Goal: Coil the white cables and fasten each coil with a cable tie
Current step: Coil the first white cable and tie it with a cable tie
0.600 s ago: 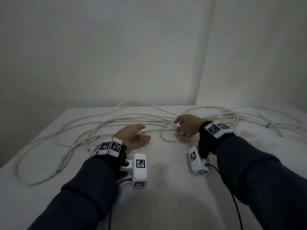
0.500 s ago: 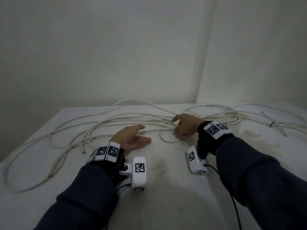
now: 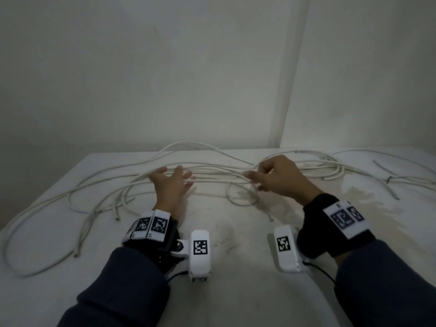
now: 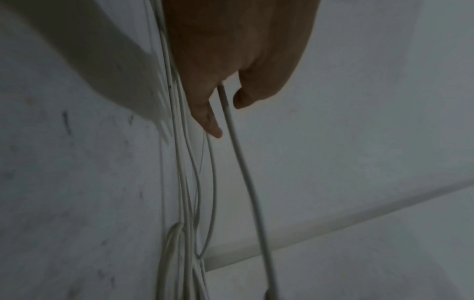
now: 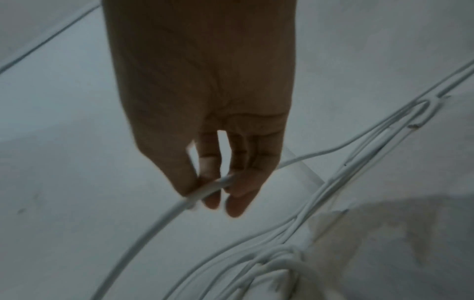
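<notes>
Several cables: your white cables (image 3: 207, 172) sprawl loose and uncoiled across the white tabletop (image 3: 236, 291).
Right hand: your right hand (image 3: 280, 178) pinches one strand (image 5: 179, 205) between thumb and fingers, raised just off the tabletop.
Left hand: your left hand (image 3: 171, 187) is spread wide, fingers straight over the strands, one strand (image 4: 241, 158) running between the fingers.

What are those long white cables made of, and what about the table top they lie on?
The white cables look like wire in a smooth, slightly glossy plastic sheath: they bend in soft loops, and the strand pinched by the right hand catches the light. The table top seems a hard, matte white board, perhaps laminate or painted; scuffs and stains show on it.
</notes>
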### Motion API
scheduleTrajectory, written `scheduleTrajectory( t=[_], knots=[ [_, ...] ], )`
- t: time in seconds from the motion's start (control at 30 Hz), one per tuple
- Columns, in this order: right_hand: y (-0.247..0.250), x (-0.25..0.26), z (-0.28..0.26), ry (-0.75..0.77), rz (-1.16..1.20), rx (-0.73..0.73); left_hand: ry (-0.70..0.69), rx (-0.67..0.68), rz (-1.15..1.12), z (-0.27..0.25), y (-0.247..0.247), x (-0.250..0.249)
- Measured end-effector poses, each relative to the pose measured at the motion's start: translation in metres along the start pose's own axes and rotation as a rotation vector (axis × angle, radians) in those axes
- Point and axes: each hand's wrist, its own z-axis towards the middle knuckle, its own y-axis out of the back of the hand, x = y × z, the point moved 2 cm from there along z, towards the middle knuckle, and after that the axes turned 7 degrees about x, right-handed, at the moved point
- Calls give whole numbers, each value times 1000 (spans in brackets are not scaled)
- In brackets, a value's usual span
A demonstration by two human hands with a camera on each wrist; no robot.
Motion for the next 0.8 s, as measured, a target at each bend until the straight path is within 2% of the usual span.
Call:
scheduleTrajectory(
  t=[0.1,0.17,0.23,0.33,0.43,0.57,0.63,0.7,0.8],
  knots=[
    [8,-12,-9,-166,-115,33,-136,-102,-189,-14,11,-19],
    [11,-18,-15,-279,-41,49,-180,-99,-270,-22,15,-33],
    [11,-21,-18,-352,98,-5,-173,-51,-291,-26,18,-46],
    [9,-33,-16,-425,202,-154,-171,154,-266,-37,17,-65],
    [-2,-49,-7,-352,484,-258,-186,326,-184,-51,15,-78],
    [0,-6,-39,-153,607,-245,-90,416,-155,-56,25,-72],
    [2,6,-48,-43,637,-179,-62,414,-179,-59,35,-64],
    [5,14,-55,15,601,-142,-38,353,-189,-61,47,-54],
    [5,7,-55,-55,488,-157,-7,257,-178,-57,66,-40]
  ],
)
